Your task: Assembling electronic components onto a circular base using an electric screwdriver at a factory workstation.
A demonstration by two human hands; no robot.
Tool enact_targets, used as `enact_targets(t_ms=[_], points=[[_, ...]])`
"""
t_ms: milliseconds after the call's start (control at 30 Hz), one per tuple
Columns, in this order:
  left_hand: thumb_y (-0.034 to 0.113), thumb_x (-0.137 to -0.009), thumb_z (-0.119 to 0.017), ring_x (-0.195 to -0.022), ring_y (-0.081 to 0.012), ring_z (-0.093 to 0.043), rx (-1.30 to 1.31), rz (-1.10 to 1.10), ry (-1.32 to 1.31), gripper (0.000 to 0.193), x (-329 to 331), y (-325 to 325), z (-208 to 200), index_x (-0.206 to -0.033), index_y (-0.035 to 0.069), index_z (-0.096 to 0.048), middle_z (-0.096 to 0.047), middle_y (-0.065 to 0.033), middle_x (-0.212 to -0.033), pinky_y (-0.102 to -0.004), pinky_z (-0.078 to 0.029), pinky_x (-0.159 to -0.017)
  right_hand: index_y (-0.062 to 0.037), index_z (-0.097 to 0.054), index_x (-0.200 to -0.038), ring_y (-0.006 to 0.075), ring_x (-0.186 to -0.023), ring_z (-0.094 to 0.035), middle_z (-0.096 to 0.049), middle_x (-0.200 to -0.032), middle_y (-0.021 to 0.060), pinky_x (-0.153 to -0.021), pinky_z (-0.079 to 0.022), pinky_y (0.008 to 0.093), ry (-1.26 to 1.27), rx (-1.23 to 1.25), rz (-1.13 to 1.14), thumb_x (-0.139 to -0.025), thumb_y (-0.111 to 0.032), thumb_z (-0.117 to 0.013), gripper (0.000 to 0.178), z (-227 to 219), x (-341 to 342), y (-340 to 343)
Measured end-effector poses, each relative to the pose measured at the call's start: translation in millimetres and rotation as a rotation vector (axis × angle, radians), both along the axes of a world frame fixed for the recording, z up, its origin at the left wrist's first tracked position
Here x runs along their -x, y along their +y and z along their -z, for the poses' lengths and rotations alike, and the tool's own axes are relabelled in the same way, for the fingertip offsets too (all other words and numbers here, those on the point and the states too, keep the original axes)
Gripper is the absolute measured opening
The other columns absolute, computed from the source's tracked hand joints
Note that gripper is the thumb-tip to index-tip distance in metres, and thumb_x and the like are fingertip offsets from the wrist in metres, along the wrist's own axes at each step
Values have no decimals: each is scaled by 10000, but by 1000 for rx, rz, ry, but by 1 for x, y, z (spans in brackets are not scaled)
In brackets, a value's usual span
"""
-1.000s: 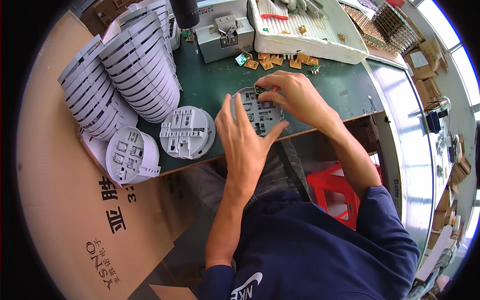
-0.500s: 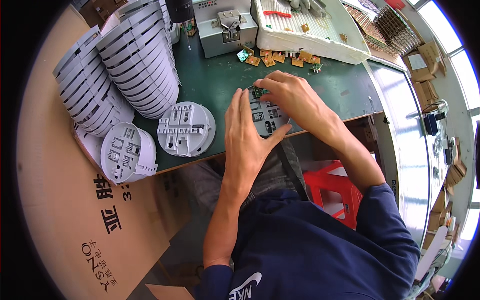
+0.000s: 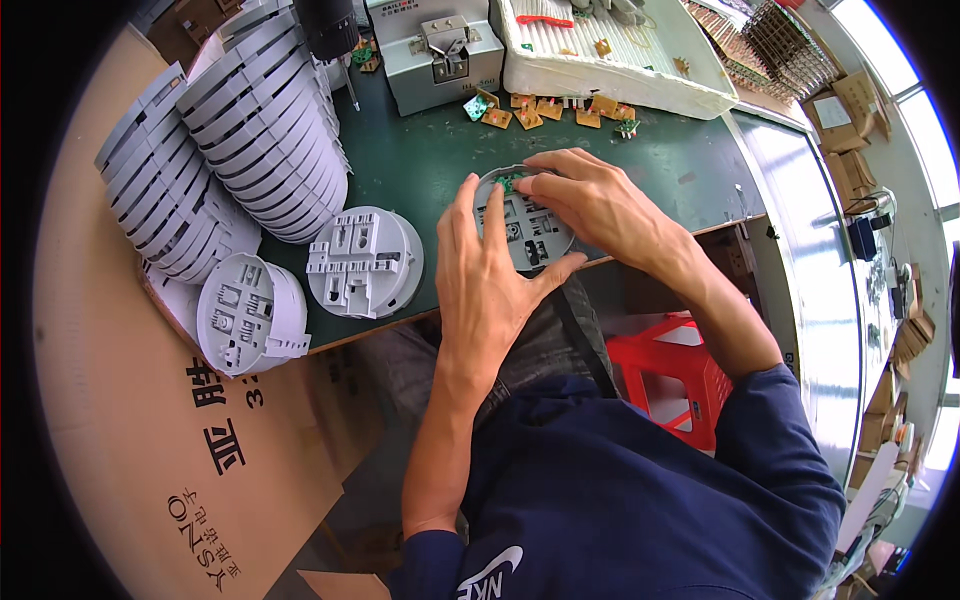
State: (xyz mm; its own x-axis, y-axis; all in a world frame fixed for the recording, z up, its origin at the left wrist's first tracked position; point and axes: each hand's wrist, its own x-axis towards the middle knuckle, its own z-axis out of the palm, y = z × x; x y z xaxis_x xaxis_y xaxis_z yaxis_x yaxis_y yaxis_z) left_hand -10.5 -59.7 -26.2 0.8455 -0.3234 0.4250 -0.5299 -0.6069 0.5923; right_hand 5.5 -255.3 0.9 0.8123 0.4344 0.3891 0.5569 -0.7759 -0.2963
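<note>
A round grey plastic housing [image 3: 540, 250] with slots and dark openings lies at the table's front edge between my hands. My left hand [image 3: 480, 285] is curved round its left side, fingers reaching over the rim and thumb along the near edge. My right hand [image 3: 615, 210] comes over the far right rim, its fingertips pressed on a small green circuit board [image 3: 508, 183] inside the far part of the housing. Left of my hands, another grey housing [image 3: 365, 262] lies with its moulded side up. A further grey housing [image 3: 250, 312] leans at the table corner.
Tall nested stacks of grey housings [image 3: 270, 120] fill the left. An electric screwdriver [image 3: 330, 30] hangs at the back beside a grey metal machine [image 3: 435, 60]. Several small circuit boards [image 3: 550, 110] lie before a white foam tray [image 3: 620, 80]. A red stool [image 3: 670, 375] stands below the table.
My right fingers have shifted slightly, and more of the housing's far rim and the green board now shows. The left fingers are spread wider. The whole view has moved a little.
</note>
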Motion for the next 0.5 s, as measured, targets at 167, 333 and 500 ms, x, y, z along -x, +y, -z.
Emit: enact_targets(t_ms=[167,333,500], points=[[532,-754,-857,-1300,-412,-500,-47,-19,-83,896,-3,-3,9,-1339,-78,-561,-440,-249,-1485,-502,-457,-1070,-15,-702,-1191,357,-1191,-625,-644,-1299,177,-1021,-523,433,-17,169,-39,-938,-58,-679,257,-7,0,-3],[502,-757,-859,-1299,-424,-507,-44,-26,-111,867,-4,-5,9,-1332,-68,-550,-449,-252,-1481,-506,-451,-1077,-10,-679,-1243,333,-1212,-639,-668,-1282,183,-1023,-522,421,168,-64,-18,-951,-108,-697,308,-10,-4,-10],[480,-747,-869,-1279,-431,-523,-46,-27,-179,863,-5,-6,14,-1338,-43,-520,-486,-267,-1443,-505,-445,-1077,9,-530,-1402,254,-1087,-714,-712,-1200,167,-965,-556,350,-145,-653,3,-993,-212,-709,499,-69,-73,14]])
